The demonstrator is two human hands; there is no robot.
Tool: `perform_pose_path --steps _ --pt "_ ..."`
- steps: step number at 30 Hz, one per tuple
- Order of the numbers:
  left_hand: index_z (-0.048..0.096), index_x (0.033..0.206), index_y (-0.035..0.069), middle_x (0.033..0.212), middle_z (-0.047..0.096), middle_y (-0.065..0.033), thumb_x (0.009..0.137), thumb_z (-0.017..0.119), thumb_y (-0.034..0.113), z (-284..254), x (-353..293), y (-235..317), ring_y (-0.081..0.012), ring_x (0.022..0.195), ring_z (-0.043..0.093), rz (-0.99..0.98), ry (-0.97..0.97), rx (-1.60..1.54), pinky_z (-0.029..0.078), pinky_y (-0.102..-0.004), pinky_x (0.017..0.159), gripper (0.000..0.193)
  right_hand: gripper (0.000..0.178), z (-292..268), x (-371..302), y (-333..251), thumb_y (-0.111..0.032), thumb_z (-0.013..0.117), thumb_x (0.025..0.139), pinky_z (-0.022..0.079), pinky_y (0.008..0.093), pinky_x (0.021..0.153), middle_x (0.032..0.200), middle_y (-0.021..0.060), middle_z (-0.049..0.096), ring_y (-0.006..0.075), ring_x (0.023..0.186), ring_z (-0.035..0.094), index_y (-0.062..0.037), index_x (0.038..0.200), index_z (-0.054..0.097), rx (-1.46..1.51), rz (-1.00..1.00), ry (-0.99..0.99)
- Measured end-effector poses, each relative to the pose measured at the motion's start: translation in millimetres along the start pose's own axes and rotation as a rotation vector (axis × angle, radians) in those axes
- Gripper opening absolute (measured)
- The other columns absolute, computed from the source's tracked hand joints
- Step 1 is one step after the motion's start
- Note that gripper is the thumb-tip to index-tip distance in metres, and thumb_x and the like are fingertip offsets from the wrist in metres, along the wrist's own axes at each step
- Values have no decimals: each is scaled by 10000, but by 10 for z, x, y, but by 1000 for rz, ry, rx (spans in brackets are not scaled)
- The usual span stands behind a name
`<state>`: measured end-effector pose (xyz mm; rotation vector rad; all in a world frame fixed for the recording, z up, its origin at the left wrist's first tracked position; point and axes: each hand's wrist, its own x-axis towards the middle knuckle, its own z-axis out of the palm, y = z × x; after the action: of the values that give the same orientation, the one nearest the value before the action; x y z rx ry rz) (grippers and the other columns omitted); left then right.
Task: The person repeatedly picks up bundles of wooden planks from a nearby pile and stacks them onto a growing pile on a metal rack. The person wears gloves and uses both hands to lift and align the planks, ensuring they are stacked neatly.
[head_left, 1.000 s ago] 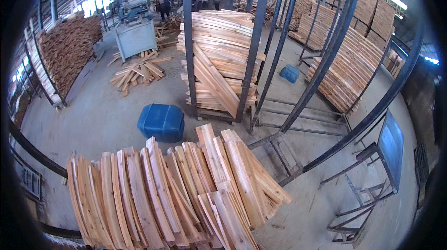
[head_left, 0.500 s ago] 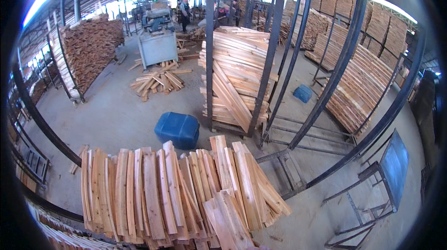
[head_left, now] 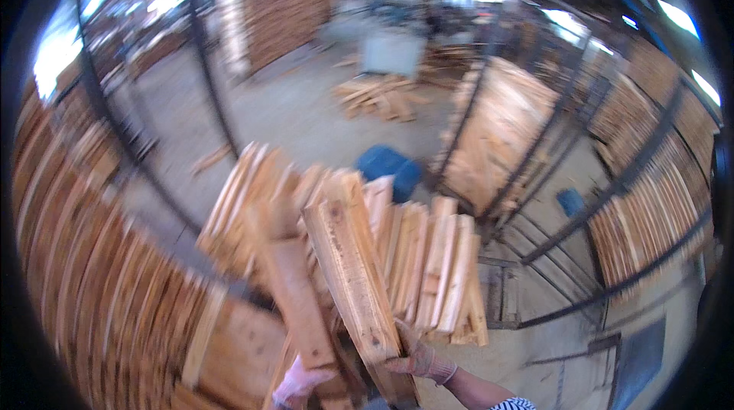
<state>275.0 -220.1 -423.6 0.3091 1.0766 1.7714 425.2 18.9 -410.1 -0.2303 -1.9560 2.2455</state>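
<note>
My right hand [head_left: 417, 356], in a pale work glove, is closed around the near end of a thick wooden plank [head_left: 353, 276], which may be several planks stacked together. My left hand [head_left: 300, 382], also gloved, grips the near end of a reddish plank [head_left: 300, 311] beside it. Both lengths point away from me, over a pile of planks [head_left: 455, 272] that lie side by side. Motion blurs the picture, and the fingers of my left hand are partly hidden behind the wood.
Tall rows of stacked boards [head_left: 92, 272] stand close on my left. Dark metal rack posts [head_left: 208, 58] rise around the pile. Beyond it are a blue plastic drum [head_left: 390, 169], a framed stack of planks [head_left: 497, 135], loose offcuts [head_left: 380, 97] and a pale box-shaped bin [head_left: 391, 52].
The view has swung left, so the drum and plank stack appear farther right. My hands, not visible before, are now in view holding planks.
</note>
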Motion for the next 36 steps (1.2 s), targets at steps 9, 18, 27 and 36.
perform_pose_path --steps 9,18,27,36 --pt "485 1394 75 1351 593 -51 785 820 87 -902 -1982 -222 -216 1230 557 419 223 884 465 -391 1051 694 1052 1894 84 812 -335 921 665 462 402 1040 1379 116 463 280 1255 524 -71 1463 287 -383 89 -469" --pt "580 1346 138 1372 584 -112 866 653 472 -2050 -3057 -18 -262 1237 558 142 663 1109 473 -369 1016 589 931 3582 870 1022 -248 909 665 411 396 1086 1338 102 520 239 1271 503 -71 1381 339 -208 377 -712" --pt "500 1383 116 1330 571 -92 812 780 245 -2780 -2605 -260 -227 1218 550 344 624 -364 478 -382 1001 649 678 3675 1562 2779 -248 732 834 488 434 1025 1327 113 557 245 1211 556 -92 1403 397 125 570 -691" --pt "600 1306 135 1344 600 -75 816 780 300 -3400 -2656 -779 -275 1271 521 -116 903 994 427 -403 1064 548 1009 4262 1954 2499 -394 922 622 446 430 1060 1322 186 551 301 1203 554 -29 1399 392 -730 -116 -863"
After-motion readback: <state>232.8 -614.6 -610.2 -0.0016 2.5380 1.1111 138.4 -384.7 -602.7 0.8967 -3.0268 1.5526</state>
